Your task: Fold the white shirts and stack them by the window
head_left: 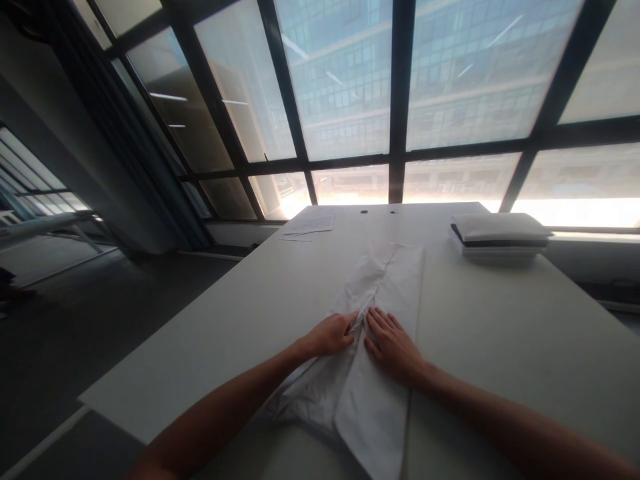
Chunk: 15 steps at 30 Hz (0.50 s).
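Note:
A thin white cloth (385, 393) lies lengthwise on the white table, its right side flat and its left side rumpled. I cannot make out whether it is a garment. My left hand (331, 335) is closed on a gathered fold near the cloth's middle, with thumb and fingers pinching it. Just to its right, my right hand (393, 345) rests palm down with fingers stretched out, pressing on the flat side. A creased ridge runs from between the hands toward the far end of the cloth.
The white table (500, 333) reaches to the windows. At its far right sits a stack of folded fabric (500, 235), white and dark. Some paper sheets (309, 225) lie at the far left. Two small dark round spots (364, 212) show near the back edge.

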Each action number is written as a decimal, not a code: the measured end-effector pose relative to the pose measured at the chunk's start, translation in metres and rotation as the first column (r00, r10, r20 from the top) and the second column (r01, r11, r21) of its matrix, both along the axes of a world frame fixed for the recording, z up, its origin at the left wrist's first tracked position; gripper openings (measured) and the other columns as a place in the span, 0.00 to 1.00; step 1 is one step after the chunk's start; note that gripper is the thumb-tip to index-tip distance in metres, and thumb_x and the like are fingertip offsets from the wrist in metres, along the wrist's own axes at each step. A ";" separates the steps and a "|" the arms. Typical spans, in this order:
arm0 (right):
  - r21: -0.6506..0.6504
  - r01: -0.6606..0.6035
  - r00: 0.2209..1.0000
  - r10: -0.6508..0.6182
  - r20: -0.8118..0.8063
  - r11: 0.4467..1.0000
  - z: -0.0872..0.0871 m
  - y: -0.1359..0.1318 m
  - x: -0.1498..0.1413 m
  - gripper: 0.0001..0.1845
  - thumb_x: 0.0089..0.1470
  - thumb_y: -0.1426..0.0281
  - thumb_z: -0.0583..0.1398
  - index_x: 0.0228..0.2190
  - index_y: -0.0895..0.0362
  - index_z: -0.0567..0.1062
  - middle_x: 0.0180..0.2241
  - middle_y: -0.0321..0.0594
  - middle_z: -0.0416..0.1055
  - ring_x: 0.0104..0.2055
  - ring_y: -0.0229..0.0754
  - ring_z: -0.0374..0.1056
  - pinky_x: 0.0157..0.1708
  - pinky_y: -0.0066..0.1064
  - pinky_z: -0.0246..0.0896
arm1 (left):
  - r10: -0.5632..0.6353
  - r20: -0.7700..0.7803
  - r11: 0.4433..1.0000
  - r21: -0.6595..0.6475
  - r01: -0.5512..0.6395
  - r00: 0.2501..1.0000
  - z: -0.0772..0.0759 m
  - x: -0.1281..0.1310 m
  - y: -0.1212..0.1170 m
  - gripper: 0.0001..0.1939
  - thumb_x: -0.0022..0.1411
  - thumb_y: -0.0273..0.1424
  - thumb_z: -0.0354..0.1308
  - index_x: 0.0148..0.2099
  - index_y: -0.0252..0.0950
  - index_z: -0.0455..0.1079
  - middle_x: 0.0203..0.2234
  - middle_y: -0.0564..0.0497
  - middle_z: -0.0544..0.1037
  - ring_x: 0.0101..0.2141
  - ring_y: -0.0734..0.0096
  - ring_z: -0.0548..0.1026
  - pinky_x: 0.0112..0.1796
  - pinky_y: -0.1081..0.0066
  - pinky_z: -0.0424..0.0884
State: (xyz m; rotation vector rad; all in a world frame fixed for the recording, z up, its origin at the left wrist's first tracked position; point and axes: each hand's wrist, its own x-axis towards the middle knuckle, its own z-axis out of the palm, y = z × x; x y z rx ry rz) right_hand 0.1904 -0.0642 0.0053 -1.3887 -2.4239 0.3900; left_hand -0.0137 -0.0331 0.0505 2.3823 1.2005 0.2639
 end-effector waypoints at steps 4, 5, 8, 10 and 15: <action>-0.010 0.007 0.998 -0.007 -0.066 1.000 -0.001 -0.002 0.001 0.34 0.63 0.64 0.52 0.67 0.65 0.59 0.70 0.51 0.50 0.72 0.49 0.44 0.70 0.45 0.37 | 0.046 0.061 0.999 -0.007 -0.045 0.997 0.002 -0.001 0.004 0.19 0.57 0.25 0.54 0.51 0.37 0.72 0.25 0.57 0.73 0.25 0.73 0.65 0.29 0.75 0.61; -0.015 0.019 0.993 -0.021 -0.115 1.000 -0.001 0.001 0.001 0.33 0.63 0.65 0.53 0.66 0.63 0.61 0.69 0.51 0.52 0.71 0.50 0.47 0.69 0.45 0.40 | 0.062 0.089 0.998 -0.006 -0.062 0.994 0.004 -0.002 0.005 0.19 0.57 0.26 0.54 0.52 0.36 0.72 0.24 0.58 0.71 0.25 0.74 0.65 0.29 0.75 0.61; -0.068 0.112 0.922 -0.130 -0.364 0.991 0.000 0.026 0.005 0.29 0.61 0.65 0.55 0.62 0.61 0.68 0.64 0.53 0.64 0.66 0.51 0.59 0.65 0.45 0.51 | 0.078 0.160 0.997 -0.007 -0.078 0.984 0.013 -0.004 0.007 0.19 0.59 0.27 0.53 0.52 0.34 0.73 0.22 0.59 0.66 0.25 0.75 0.61 0.28 0.76 0.57; -0.207 0.188 0.777 -0.274 -0.567 0.960 0.006 0.059 0.009 0.27 0.59 0.67 0.57 0.58 0.61 0.70 0.57 0.53 0.71 0.58 0.51 0.67 0.60 0.43 0.60 | 0.060 0.191 0.998 -0.014 -0.059 0.980 0.020 -0.004 0.006 0.18 0.59 0.27 0.52 0.50 0.33 0.74 0.22 0.60 0.63 0.24 0.76 0.59 0.27 0.76 0.55; -0.663 0.132 0.263 -0.671 -0.693 0.737 0.032 0.165 0.018 0.15 0.58 0.70 0.57 0.47 0.59 0.73 0.35 0.44 0.76 0.34 0.41 0.73 0.36 0.32 0.72 | 0.055 0.223 0.998 -0.042 -0.047 0.973 0.020 -0.003 0.003 0.19 0.59 0.26 0.52 0.52 0.33 0.74 0.20 0.61 0.59 0.23 0.77 0.57 0.27 0.76 0.54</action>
